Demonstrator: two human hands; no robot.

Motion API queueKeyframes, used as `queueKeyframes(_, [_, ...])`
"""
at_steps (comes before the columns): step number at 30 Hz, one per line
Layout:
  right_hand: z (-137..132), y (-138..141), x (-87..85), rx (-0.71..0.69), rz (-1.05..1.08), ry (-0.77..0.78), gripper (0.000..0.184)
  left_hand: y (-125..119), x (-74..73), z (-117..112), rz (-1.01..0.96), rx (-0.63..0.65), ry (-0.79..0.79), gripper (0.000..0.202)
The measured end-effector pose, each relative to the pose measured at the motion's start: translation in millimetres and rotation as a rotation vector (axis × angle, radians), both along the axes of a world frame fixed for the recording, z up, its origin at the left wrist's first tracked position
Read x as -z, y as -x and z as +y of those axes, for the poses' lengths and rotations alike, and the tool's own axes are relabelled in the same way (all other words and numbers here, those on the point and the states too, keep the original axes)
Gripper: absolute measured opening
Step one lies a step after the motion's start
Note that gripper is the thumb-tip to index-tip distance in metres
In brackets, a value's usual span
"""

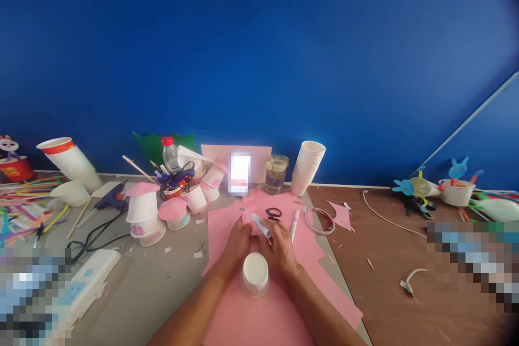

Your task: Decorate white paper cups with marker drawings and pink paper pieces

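Note:
My left hand (239, 238) and my right hand (279, 246) come close together over pink paper (259, 319) on the table. Between the fingers of my right hand is a slim, pale, bluish-white tube (260, 224); its exact kind is too blurred to tell. The fingers of my left hand are closed on what looks like a small piece of pink paper (247, 218), partly hidden. An upturned white paper cup (255, 271) stands between my forearms. Scissors with dark handles (273, 213) and a white marker (295, 225) lie just beyond my right hand.
Behind my hands stand a lit phone (239, 174), a glass jar (276, 174) and a tall stack of paper cups (308, 167). A tape roll (320, 221) lies at right. Pink-topped cup models (142, 211), a glue gun (111, 197) and a power strip (91, 281) are at left.

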State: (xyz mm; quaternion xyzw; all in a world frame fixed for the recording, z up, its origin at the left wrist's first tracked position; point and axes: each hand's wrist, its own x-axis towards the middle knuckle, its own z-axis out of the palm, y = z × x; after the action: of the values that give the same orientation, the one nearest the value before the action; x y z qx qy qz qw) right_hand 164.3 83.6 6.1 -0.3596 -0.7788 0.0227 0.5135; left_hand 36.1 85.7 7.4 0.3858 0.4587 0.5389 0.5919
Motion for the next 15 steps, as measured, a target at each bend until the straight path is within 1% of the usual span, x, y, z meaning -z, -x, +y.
queueKeyframes(1, [0,1,-1.2,-0.017,-0.029,0.000,0.036,0,0.3,0,0.019,-0.004,-0.006,0.011])
queueKeyframes(3, [0,3,-3.0,-0.005,-0.057,-0.018,0.037,1,0.1,1,0.045,-0.003,-0.017,0.015])
queueKeyframes(7, [5,3,-1.6,0.118,-0.033,-0.104,0.031,-1,-3.8,-1,0.069,0.035,-0.036,0.026])
queueKeyframes(10, [11,0,1.2,0.188,0.006,-0.144,0.028,-3,-6.2,-3,0.042,0.044,-0.033,0.033])
queueKeyframes(13, [13,-4,1.9,0.192,0.053,-0.164,0.028,-4,-5.1,-4,0.019,0.014,0.002,0.032])
queueKeyframes(15, [10,-5,0.6,0.154,0.073,-0.154,0.028,-4,-3.4,-4,0.028,-0.015,0.022,0.027])
